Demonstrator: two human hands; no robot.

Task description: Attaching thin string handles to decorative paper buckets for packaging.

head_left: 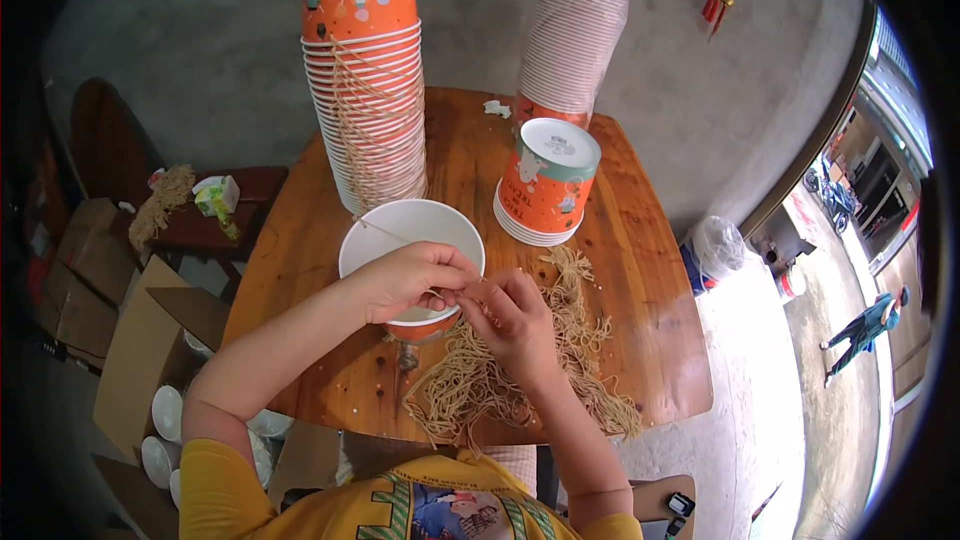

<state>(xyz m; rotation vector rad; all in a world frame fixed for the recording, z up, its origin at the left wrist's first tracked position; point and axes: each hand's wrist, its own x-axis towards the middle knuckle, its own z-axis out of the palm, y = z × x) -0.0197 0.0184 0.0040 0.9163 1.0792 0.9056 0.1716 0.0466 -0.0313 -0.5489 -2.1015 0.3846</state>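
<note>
At a round wooden table (640,270) set on a concrete floor, an orange paper cup (405,230) with a white interior is seen being fitted with a length of tan twine (372,226), which runs taut from the fingers to the cup's far rim. The cup stands upright just in front of the person, partly hidden by the left hand (410,278), whose fingers are pinched closed on the twine above the cup's near rim. The right hand (512,312) is held touching the left, its fingertips likewise closed on the same strand, so that both grips meet at one spot. A loose heap of cut twine (520,370) lies on the table under and beside the right wrist. A tall stack of nested cups (365,90), with strings hanging down its side, stands just behind the cup in hand; a second tall stack in a clear sleeve (572,35) and a short stack of upturned cups (548,185) stand to the right. Cardboard boxes (140,340) are seen on the floor to the left, and a passer-by (865,325) far off to the right. The step in hand is judged to be the tying or threading of the string at the cup's rim; the next move would appear to call for a fine, steady pull with both fingertips, with the light cup kept from tipping.
</note>
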